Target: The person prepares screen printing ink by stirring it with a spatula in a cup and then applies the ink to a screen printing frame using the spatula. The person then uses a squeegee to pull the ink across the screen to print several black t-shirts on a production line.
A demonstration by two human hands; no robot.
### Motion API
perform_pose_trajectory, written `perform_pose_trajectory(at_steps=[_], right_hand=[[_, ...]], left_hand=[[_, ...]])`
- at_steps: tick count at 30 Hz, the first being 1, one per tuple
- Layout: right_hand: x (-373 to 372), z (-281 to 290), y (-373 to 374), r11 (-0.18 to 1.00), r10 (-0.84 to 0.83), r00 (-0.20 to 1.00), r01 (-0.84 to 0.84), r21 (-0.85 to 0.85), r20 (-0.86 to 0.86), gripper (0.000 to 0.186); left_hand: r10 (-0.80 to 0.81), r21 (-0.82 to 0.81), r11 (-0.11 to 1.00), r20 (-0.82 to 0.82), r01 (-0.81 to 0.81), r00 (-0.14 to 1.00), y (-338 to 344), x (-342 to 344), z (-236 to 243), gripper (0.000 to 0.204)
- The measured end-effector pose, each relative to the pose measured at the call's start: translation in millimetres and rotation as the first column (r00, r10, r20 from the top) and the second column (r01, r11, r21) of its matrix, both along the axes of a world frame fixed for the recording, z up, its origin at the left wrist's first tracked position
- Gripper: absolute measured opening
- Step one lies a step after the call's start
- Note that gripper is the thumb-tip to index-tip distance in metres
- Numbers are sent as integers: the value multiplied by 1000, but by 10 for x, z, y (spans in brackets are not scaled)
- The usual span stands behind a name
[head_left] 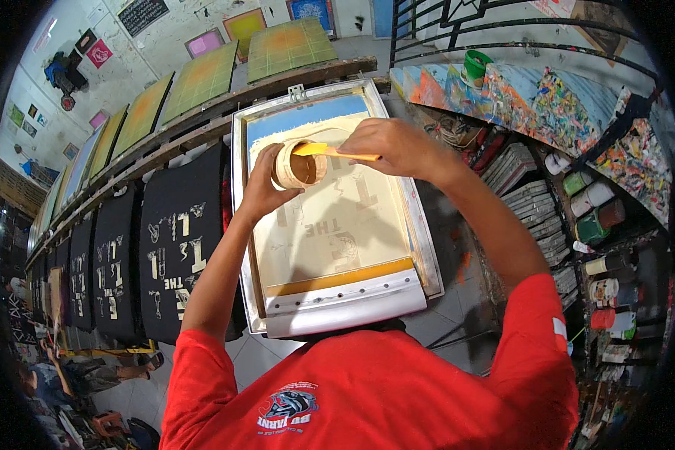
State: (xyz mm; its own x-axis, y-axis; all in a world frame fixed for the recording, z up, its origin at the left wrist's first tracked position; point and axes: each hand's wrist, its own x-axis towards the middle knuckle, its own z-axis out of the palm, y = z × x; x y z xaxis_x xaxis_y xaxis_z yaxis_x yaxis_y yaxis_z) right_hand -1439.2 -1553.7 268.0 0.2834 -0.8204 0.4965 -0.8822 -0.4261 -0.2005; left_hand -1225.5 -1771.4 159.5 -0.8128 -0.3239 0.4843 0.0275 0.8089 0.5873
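Note:
My left hand (261, 186) is closed around a small cream-smeared tub (301, 168), tilted so that its mouth shows. In my right hand (394, 145) is a yellow-orange spatula (328, 150), its blade at the tub's rim. Both are held over a screen-printing frame (421, 236) with pale metal sides. Cream ink coats much of its mesh, and faint lettering shows through. Across the near end lies a wide squeegee (345, 300) with a metal holder and an amber blade (337, 278). A metal clip (297, 92) sits on the far side of the frame.
Black shirts (176, 247) with cream prints line a long rack to the left. Green-yellow boards (291, 49) stand behind a wooden rail. A paint-splattered surface (555, 112) holds a green bucket (474, 66). Ink containers (592, 196) crowd the right. Another person (60, 375) is far left.

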Motion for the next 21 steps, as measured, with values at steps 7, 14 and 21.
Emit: perform_pose_trajectory(at_steps=[7,14,21], right_hand=[[129,333,166,987,-61,981,32,157,184,22],[229,296,311,926,-353,781,214,310,515,27],[151,-112,300,959,-284,288,81,272,915,28]], left_hand=[[41,-243,969,-28,-47,999,185,221,348,91],[69,-319,942,-135,-110,988,159,295,432,92],[96,-342,924,-220,-169,971,146,224,487,91]])
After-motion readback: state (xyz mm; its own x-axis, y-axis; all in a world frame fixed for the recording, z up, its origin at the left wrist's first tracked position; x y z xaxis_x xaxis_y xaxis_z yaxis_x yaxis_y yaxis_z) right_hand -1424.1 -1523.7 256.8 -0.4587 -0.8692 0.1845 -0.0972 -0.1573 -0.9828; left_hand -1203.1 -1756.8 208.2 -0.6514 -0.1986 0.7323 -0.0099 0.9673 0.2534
